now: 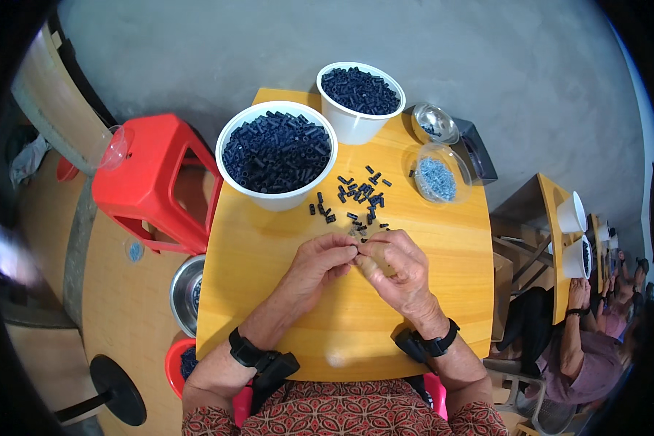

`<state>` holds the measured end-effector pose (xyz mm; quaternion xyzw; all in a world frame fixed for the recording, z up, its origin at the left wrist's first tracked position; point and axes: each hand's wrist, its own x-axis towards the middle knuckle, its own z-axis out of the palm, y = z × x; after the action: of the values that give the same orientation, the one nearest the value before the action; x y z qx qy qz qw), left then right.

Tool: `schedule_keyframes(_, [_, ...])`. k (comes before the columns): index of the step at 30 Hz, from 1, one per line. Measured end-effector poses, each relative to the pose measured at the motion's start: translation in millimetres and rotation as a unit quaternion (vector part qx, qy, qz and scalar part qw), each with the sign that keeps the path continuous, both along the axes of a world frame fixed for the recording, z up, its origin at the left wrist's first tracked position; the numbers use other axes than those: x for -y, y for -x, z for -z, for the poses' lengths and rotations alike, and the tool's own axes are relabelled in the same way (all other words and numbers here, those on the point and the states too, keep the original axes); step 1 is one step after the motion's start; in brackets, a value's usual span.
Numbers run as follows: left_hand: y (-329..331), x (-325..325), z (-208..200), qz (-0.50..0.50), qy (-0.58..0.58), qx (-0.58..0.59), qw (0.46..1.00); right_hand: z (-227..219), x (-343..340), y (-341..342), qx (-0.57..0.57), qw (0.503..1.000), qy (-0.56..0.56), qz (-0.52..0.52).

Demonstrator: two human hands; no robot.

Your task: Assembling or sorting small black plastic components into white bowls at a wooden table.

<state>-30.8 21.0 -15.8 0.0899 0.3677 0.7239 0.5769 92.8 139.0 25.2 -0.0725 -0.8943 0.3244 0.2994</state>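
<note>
My left hand (320, 260) and my right hand (397, 267) meet over the middle of the wooden table (269, 349), fingertips pinched together. Whatever sits between the fingertips is too small and too covered to make out. Just beyond them lies a loose scatter of short black tubes (367, 192), a few of them close to my fingers. Two white tubs stand behind: the nearer tub (275, 198) and the farther tub (352, 132), both heaped with the same black tubes. On the right, a clear plastic bowl (437, 179) holds many small silvery-blue pieces.
A metal bowl (432, 123) and a dark box (479, 154) stand at the table's far right. A red stool (149, 174) is to the left, with a steel basin (180, 294) and a red basin (174, 367) below. Other people sit at tables on the right.
</note>
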Motion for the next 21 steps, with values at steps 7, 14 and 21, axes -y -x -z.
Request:
schedule_keyframes(7, [-7,-4,-4,0.022,0.009,0.044,0.999,-3,-14,-8,-0.009,0.992,-0.124,-0.025])
schedule_keyframes(14, [-2,8,-7,0.059,0.033,-0.058,0.996,-23,-19,-9,0.093,0.990,0.014,-0.105])
schedule_keyframes(21, [-6,1,-5,0.023,0.011,0.033,0.999,-13,-6,-6,0.010,0.997,-0.069,-0.018])
